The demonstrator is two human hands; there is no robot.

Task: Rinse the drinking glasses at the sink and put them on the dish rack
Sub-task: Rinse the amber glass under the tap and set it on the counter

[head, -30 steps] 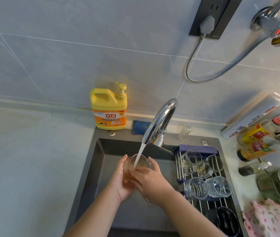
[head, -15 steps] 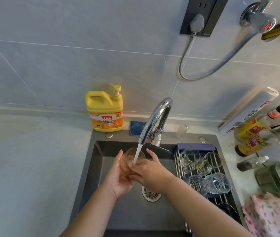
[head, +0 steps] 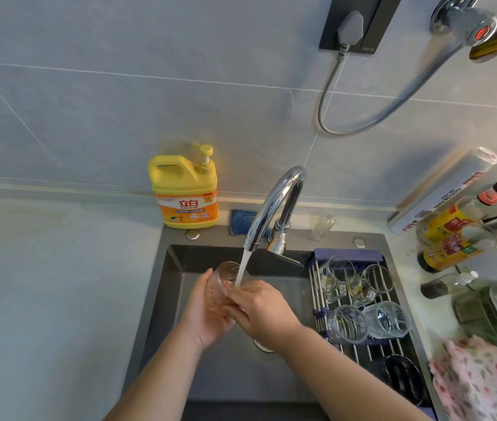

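One drinking glass is held under the tap near the back edge of the sink, cupped by the left hand, rim pinched by the right hand.

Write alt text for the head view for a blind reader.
The left hand and right hand hold a clear glass under the running tap over a dark sink. More glasses sit on the dish rack at right.

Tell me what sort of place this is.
Probably a home kitchen: a sink with a running faucet, a dish rack over its right side, and sauce bottles nearby.
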